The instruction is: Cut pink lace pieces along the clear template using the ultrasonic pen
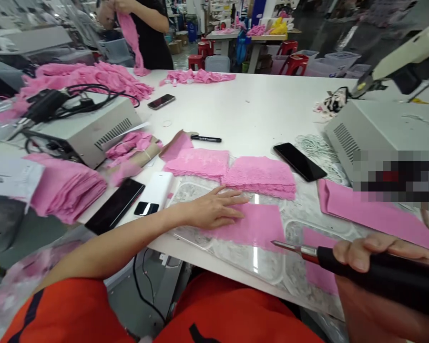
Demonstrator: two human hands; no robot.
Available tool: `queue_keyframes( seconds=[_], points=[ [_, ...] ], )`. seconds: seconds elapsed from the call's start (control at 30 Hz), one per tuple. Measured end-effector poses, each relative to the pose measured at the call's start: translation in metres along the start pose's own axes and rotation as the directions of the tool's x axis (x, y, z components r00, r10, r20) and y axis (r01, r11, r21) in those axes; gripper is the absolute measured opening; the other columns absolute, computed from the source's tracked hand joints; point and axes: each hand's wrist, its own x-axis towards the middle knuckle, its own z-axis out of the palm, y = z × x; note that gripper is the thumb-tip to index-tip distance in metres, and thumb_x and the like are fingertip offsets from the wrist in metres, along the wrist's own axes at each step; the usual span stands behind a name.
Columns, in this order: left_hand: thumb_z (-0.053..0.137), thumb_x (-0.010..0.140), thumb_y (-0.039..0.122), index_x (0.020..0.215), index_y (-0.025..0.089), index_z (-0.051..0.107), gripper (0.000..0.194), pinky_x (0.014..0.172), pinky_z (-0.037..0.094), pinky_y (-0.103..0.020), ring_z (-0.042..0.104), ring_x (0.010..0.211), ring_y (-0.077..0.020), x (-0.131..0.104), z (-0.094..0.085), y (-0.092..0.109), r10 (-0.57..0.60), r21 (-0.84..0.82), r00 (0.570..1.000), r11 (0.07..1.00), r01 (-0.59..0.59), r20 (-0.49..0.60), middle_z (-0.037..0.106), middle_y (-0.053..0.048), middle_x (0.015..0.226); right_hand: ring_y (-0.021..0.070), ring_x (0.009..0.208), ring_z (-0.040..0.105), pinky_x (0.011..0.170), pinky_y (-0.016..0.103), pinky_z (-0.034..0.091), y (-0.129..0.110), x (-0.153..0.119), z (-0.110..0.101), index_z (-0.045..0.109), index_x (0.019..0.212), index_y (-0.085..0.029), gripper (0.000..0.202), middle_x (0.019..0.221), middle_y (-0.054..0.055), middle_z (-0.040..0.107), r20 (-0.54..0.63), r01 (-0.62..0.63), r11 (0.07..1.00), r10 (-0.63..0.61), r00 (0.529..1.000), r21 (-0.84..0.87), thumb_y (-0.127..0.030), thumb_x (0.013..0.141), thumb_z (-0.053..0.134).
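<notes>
My left hand (211,209) lies flat with fingers spread, over the left part of a rectangular pink fabric piece (260,224). That piece rests on a clear plastic board (268,264) with a mottled grey look. My right hand (364,250) is wrapped round a thick black-handled tool (332,259) with a thin pointed metal tip. The tip points left, close to the fabric's lower right corner; whether it touches cannot be made out. Beyond my left hand are two stacks of pink fabric, a left stack (200,162) and a right stack (259,174). Another pink piece (320,271) lies below the tool.
A black phone (300,162) and folded pink fabric (372,214) lie right, near a grey box (389,133). Leftward are a white power bank (153,190), a dark phone (116,205), a fabric pile (69,190) and another grey box (93,128). A co-worker (150,38) stands across the table.
</notes>
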Motion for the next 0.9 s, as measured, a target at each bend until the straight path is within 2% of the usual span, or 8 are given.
queue_keyframes(
  seconds=[0.13, 0.3, 0.53, 0.7, 0.9],
  points=[
    [0.043, 0.100, 0.030, 0.128, 0.025, 0.058, 0.033, 0.118, 0.014, -0.052, 0.025, 0.144, -0.0241, -0.021, 0.003, -0.005, -0.063, -0.010, 0.998, 0.998, 0.063, 0.026, 0.036, -0.006, 0.152, 0.0125, 0.044, 0.046, 0.041, 0.035, 0.036, 0.011, -0.003, 0.020, 0.067, 0.077, -0.019, 0.035, 0.074, 0.001, 0.058, 0.084, -0.046, 0.997, 0.041, 0.996, 0.060, -0.046, 0.066, 0.049],
    [0.045, 0.099, 0.030, 0.128, 0.022, 0.058, 0.033, 0.118, 0.017, -0.052, 0.023, 0.145, -0.0245, -0.039, 0.006, -0.008, -0.086, -0.034, 0.996, 0.996, 0.085, -0.015, 0.035, -0.008, 0.153, 0.0128, 0.047, 0.052, 0.043, 0.034, 0.041, 0.021, -0.008, 0.055, 0.069, 0.081, -0.019, 0.033, 0.078, 0.001, 0.061, 0.240, -0.127, 0.983, 0.092, 0.966, 0.135, -0.044, 0.062, 0.059],
    [0.047, 0.098, 0.033, 0.130, 0.025, 0.057, 0.035, 0.115, 0.020, -0.055, 0.026, 0.144, -0.0274, -0.056, 0.022, -0.009, -0.161, -0.048, 0.983, 0.986, 0.157, -0.092, 0.038, -0.009, 0.151, 0.0131, 0.049, 0.056, 0.047, 0.034, 0.046, 0.034, -0.025, 0.098, 0.067, 0.084, -0.018, 0.029, 0.078, 0.001, 0.059, 0.324, -0.191, 0.966, 0.126, 0.938, 0.175, -0.041, 0.068, 0.063],
    [0.048, 0.097, 0.035, 0.129, 0.025, 0.058, 0.035, 0.114, 0.020, -0.057, 0.027, 0.143, -0.0289, -0.055, 0.025, -0.008, -0.159, -0.036, 0.982, 0.987, 0.156, -0.099, 0.039, -0.009, 0.151, 0.0128, 0.052, 0.057, 0.050, 0.033, 0.047, 0.042, -0.036, 0.114, 0.066, 0.086, -0.019, 0.025, 0.080, 0.001, 0.058, 0.380, -0.221, 0.957, 0.137, 0.915, 0.186, -0.039, 0.071, 0.062],
    [0.049, 0.097, 0.035, 0.130, 0.026, 0.057, 0.035, 0.114, 0.020, -0.057, 0.027, 0.143, -0.0284, -0.056, 0.025, -0.007, -0.175, -0.046, 0.980, 0.984, 0.171, -0.096, 0.039, -0.009, 0.151, 0.0132, 0.054, 0.056, 0.051, 0.033, 0.047, 0.045, -0.039, 0.119, 0.065, 0.088, -0.019, 0.026, 0.080, 0.002, 0.056, 0.406, -0.224, 0.960, 0.139, 0.903, 0.170, -0.039, 0.072, 0.063]
  ],
)
